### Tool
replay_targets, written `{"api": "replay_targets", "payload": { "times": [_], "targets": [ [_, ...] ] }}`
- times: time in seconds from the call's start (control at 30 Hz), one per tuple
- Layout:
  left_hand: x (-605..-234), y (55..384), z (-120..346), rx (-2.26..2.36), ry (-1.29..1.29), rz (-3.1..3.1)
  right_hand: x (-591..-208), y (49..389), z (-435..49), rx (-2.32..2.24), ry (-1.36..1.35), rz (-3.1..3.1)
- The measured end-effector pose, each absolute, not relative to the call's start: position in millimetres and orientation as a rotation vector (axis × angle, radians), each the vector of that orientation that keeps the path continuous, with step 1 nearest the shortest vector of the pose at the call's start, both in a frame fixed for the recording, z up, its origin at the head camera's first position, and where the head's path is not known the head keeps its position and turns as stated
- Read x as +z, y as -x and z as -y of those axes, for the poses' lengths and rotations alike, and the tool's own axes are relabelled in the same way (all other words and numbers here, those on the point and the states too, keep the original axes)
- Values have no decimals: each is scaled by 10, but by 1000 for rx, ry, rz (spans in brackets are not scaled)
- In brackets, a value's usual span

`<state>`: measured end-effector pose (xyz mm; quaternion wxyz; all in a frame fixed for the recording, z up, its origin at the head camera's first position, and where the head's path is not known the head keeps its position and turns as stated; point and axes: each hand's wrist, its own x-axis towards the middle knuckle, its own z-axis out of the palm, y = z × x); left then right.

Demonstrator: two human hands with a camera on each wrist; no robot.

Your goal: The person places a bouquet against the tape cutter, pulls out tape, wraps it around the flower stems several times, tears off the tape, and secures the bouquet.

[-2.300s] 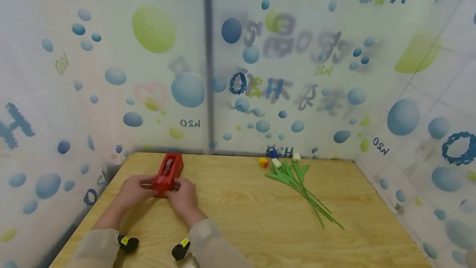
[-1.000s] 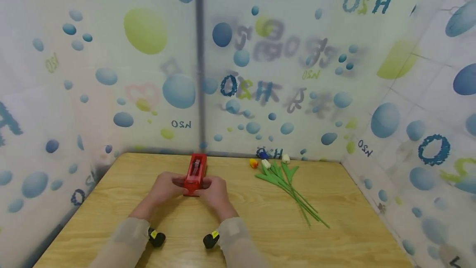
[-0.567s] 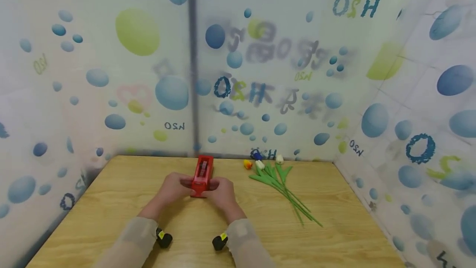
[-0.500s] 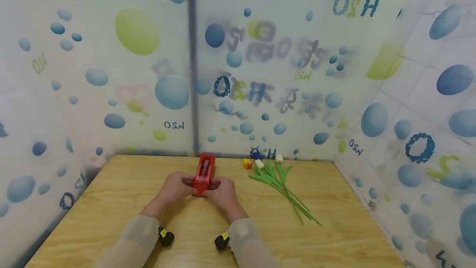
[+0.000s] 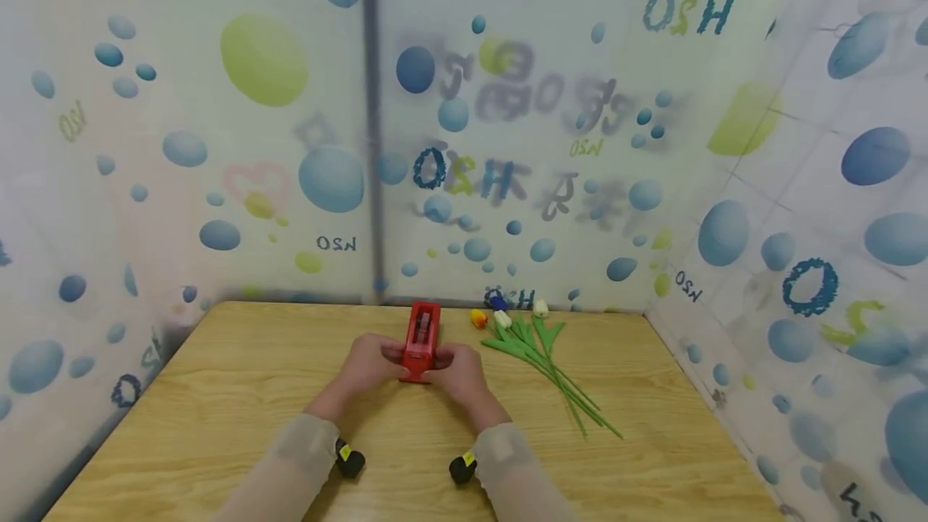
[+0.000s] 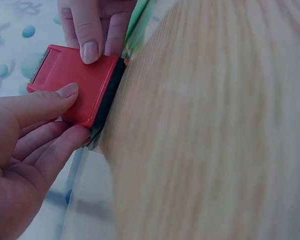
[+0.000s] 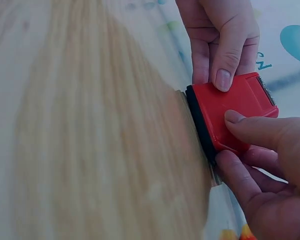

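A red tape dispenser with a dark base is at the table's far side, its near end facing me. My left hand grips its left side, and my right hand grips its right side. In the left wrist view the left thumb lies on the dispenser's red end face, with the fingers bent along its side and lower corner. The right wrist view shows the right thumb on that same face and a toothed cutting edge along its top. Whether the base touches the table cannot be told.
Artificial tulips with green stems lie right of the dispenser, their white, orange and blue heads toward the back edge. A wooden table stands against patterned curtain walls. Black wrist cameras sit at both sleeves.
Both hands have carried or slid the tape dispenser rightward across the table, closer to the tulips. It has turned from slanted to nearly straight. The head view has also swung right.
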<state>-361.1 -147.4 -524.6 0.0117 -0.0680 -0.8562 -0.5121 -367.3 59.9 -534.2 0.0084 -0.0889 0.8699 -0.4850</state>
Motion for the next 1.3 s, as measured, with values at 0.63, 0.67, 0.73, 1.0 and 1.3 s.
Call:
{"api": "replay_targets", "payload": {
  "times": [0.63,0.67,0.73,1.0,1.3],
  "targets": [
    [-5254,3709,1147,-1680,171,2604,-5353,3821,-901,-1506,420,-2670],
    [-5257,3719,1132,-1673,170,2605,-5357,3825,-911,-1508,423,-2673],
    [-5263,3737,1100,-1674,169,2598,-5358,3831,-931,-1505,431,-2682],
    [-5296,3784,974,-1664,133,2552,-5269,3831,-978,-1455,435,-2712],
    [-5304,3782,931,-1639,116,2546,-5261,3853,-1015,-1418,475,-2748]
  ]
}}
